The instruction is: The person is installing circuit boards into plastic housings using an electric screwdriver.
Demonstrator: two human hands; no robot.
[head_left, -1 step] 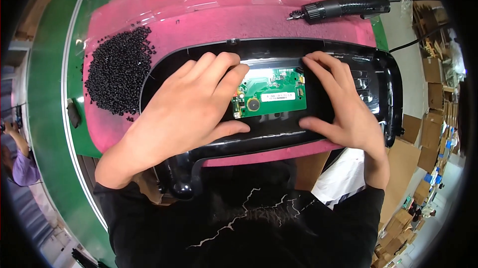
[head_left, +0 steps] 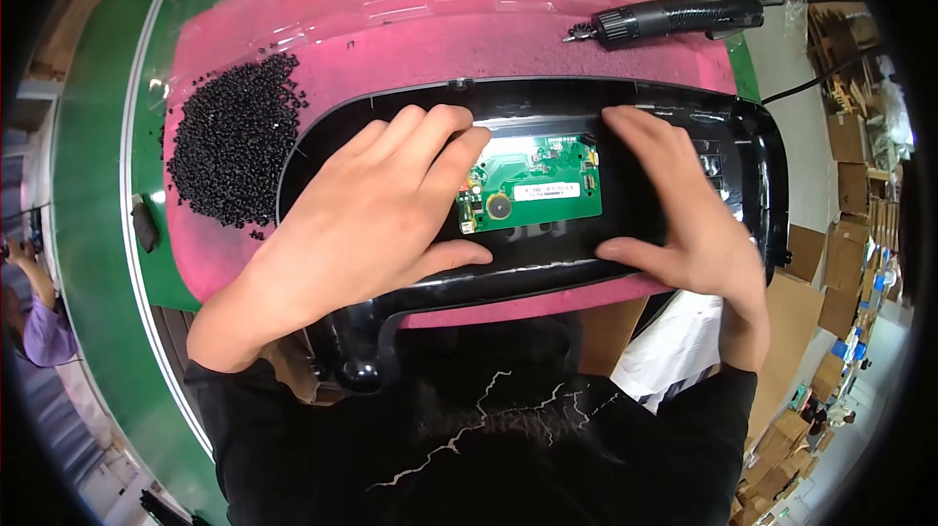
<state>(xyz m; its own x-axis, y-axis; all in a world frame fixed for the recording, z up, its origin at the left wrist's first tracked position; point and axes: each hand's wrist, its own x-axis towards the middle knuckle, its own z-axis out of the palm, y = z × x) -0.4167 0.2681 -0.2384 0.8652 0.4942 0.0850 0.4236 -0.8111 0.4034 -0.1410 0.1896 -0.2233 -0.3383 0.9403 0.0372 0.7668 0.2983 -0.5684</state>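
A long black plastic housing [head_left: 757, 160] lies open side up on a pink mat [head_left: 440, 28]. In its middle recess sits a small green circuit board [head_left: 537, 189] with a round dark part and a white label. My left hand [head_left: 362, 223] rests on the housing's left half, fingertips at the board's upper left corner and thumb along the rim below it. On the right half lies my right hand [head_left: 684, 213], with fingers beside the board's right edge and the thumb at its lower right corner. Both hands hold the board in place.
A heap of small black pieces [head_left: 234, 140] lies on the mat's left end. A black electric screwdriver [head_left: 674, 16] with its cable rests at the far right. A green conveyor belt [head_left: 88, 184] runs on the left, where another person's arm [head_left: 39, 321] shows. Cardboard boxes [head_left: 850, 262] stand to the right.
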